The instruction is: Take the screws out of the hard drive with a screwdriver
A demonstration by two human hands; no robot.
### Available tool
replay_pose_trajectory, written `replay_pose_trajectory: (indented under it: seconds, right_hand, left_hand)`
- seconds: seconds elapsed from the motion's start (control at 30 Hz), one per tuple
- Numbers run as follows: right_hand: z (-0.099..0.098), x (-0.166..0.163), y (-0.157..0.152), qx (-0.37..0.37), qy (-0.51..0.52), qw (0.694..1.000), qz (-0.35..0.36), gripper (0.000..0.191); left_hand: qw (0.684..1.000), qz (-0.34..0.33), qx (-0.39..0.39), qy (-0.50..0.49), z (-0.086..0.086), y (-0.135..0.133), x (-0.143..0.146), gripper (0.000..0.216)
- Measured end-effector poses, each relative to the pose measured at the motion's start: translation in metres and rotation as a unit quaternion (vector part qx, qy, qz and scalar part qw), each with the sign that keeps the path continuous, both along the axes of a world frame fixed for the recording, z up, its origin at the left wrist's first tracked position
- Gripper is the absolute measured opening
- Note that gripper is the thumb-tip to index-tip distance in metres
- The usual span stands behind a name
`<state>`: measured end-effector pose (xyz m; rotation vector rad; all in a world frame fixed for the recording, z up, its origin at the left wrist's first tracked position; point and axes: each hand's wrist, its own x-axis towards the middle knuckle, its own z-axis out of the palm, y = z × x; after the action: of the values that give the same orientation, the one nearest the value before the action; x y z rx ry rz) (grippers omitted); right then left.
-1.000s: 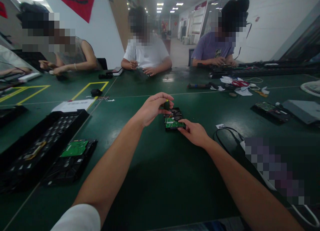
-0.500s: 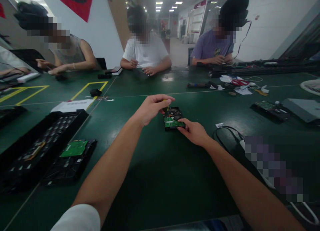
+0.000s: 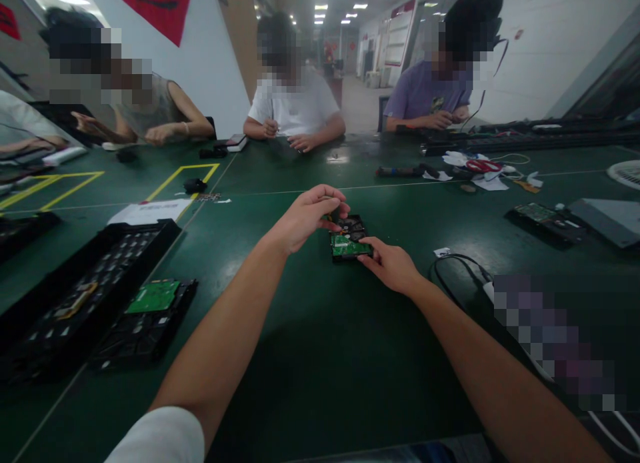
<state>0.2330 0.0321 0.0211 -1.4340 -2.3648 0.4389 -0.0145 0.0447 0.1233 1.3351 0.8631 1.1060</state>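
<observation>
A black hard drive [image 3: 350,239] with a green circuit board on top lies on the green table [image 3: 320,329] in front of me. My left hand [image 3: 307,216] hovers over its far end, fingers pinched round a small screwdriver that is mostly hidden by the fingers. My right hand [image 3: 390,263] grips the drive's near right corner and holds it on the table.
A black tray [image 3: 75,296] and a drive with a green board [image 3: 150,299] lie at the left. A black cable [image 3: 457,266] curls at the right. More drives, paper scraps and tools sit farther right. Three people work at the far side of the table.
My left hand has closed lower over the drive, so the screwdriver's yellow shaft is now nearly hidden. My right hand stays on the drive's corner.
</observation>
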Motion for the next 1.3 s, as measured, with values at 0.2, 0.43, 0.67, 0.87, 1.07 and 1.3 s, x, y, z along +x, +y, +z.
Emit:
replay_pose_trajectory:
  seconds: [0.2,0.43,0.67,0.87,1.07,1.3]
  right_hand:
    - [0.0018,-0.0007,-0.0003,-0.005,-0.004,1.000,-0.003,0.040]
    - [-0.0025,0.0006,0.0020,0.002,0.002,1.000,-0.002,0.038]
    - [-0.0005,0.0003,0.0018,0.001,0.006,1.000,0.001,0.037]
    - [0.0000,0.0009,0.0014,-0.001,-0.007,1.000,0.000,0.038]
    - [0.0008,0.0007,0.0013,-0.002,-0.012,1.000,0.000,0.039]
    - [0.0013,0.0010,0.0009,-0.001,-0.005,1.000,0.002,0.039]
  left_hand:
    - [1.000,-0.012,0.004,0.001,0.0026,-0.0023,0.0003,0.016]
    - [1.000,-0.001,0.018,0.007,0.0011,-0.0002,-0.0015,0.018]
    - [1.000,0.016,0.021,0.017,0.0016,0.0004,-0.0010,0.022]
    - [0.999,0.023,0.023,0.033,0.0016,0.0000,-0.0010,0.025]
    - [0.999,0.022,0.022,0.004,0.0034,-0.0025,0.0012,0.018]
    - [0.999,0.028,0.024,-0.010,0.0021,-0.0007,0.0020,0.013]
